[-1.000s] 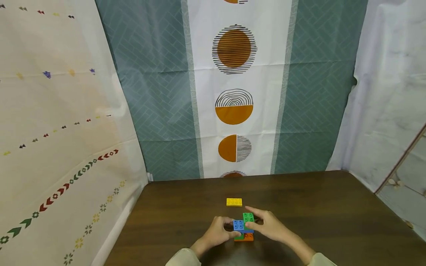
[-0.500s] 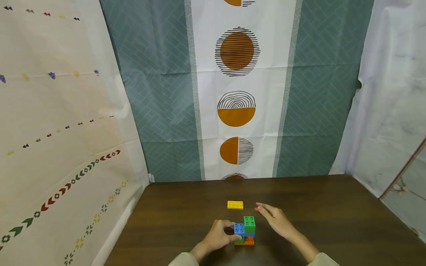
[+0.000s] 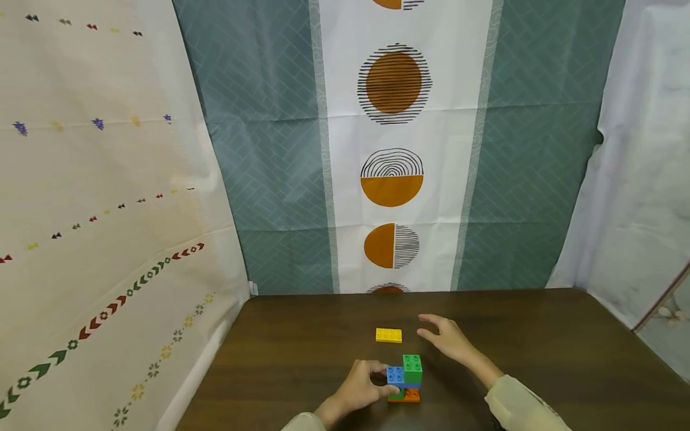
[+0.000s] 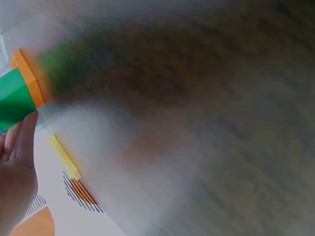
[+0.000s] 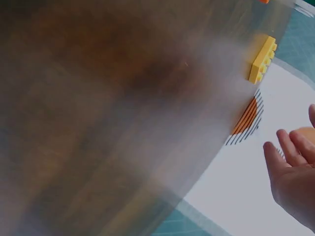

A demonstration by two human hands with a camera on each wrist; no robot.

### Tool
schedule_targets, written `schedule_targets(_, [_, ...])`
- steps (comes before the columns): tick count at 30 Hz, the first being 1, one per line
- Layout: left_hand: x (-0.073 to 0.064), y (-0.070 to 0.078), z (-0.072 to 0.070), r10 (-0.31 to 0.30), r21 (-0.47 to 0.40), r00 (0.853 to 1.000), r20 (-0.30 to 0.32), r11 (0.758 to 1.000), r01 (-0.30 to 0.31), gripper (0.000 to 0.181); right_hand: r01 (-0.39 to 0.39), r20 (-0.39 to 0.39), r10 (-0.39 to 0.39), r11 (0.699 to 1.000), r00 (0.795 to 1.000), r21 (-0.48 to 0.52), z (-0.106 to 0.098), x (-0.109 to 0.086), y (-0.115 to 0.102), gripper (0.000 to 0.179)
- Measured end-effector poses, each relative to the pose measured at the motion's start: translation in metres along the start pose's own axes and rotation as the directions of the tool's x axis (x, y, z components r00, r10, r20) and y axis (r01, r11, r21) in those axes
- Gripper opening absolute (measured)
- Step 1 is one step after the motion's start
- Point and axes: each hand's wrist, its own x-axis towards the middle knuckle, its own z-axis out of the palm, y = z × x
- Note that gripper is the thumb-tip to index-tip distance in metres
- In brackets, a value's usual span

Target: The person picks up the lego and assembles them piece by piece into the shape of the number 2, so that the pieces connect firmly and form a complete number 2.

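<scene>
A small stack of toy building bricks stands on the table in the head view. At its bottom is an orange brick [image 3: 412,395], with a green brick [image 3: 398,395] over its left part. A blue brick [image 3: 395,375] lies across these, and another green brick [image 3: 412,367] tops its right end. My left hand [image 3: 358,384] grips the stack's left side, thumb in front and fingers behind. My right hand [image 3: 451,343] hovers right of a flat yellow brick [image 3: 389,336], fingers spread and holding nothing. The right wrist view shows the yellow brick's studs [image 5: 266,59].
The dark wooden table [image 3: 302,335] carries the bricks. Behind it hangs a green and white patterned cloth [image 3: 280,179]. Pale cloths close off the left side [image 3: 108,209] and the right side [image 3: 636,179].
My right hand has let go of the upper green brick and moved up and right, away from the stack. My left hand has kept its grip. The view has shifted slightly.
</scene>
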Motion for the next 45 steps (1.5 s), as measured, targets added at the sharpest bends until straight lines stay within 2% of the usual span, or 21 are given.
schedule_targets(6, [-0.003,-0.002,0.006,0.036,-0.022,0.999,0.009,0.999,-0.035,0.023,0.003,0.082,0.006,0.994,0.997,-0.108,0.009,0.010,-0.002,0.044])
schedule_targets(13, [-0.011,-0.005,0.003,0.008,-0.040,1.000,0.024,0.999,-0.007,0.025,-0.043,0.170,0.083,0.973,0.982,-0.228,0.030,0.024,-0.012,0.054])
schedule_targets(16, [-0.013,-0.005,0.000,0.020,-0.029,1.000,0.014,0.999,-0.019,0.025,-0.037,0.208,0.090,0.969,0.974,-0.246,0.037,0.032,-0.016,0.061])
schedule_targets(26, [-0.006,-0.005,0.008,0.081,0.010,0.996,0.021,0.997,-0.082,0.025,-0.001,0.282,0.127,0.913,0.951,-0.408,0.050,0.037,-0.012,0.065])
schedule_targets(32, [-0.006,-0.006,0.009,0.063,-0.006,0.998,0.021,0.998,-0.063,0.023,0.012,0.293,0.125,0.905,0.948,-0.424,0.055,0.036,-0.009,0.058])
schedule_targets(40, [-0.003,-0.008,0.003,0.101,0.020,0.995,0.006,0.995,-0.101,0.022,0.127,0.283,-0.002,0.896,0.959,-0.425,0.065,0.046,-0.009,0.049])
schedule_targets(45, [-0.001,-0.009,0.000,0.095,0.037,0.995,0.014,0.995,-0.095,0.024,0.073,0.226,0.019,0.918,0.974,-0.390,0.068,0.049,-0.009,0.034])
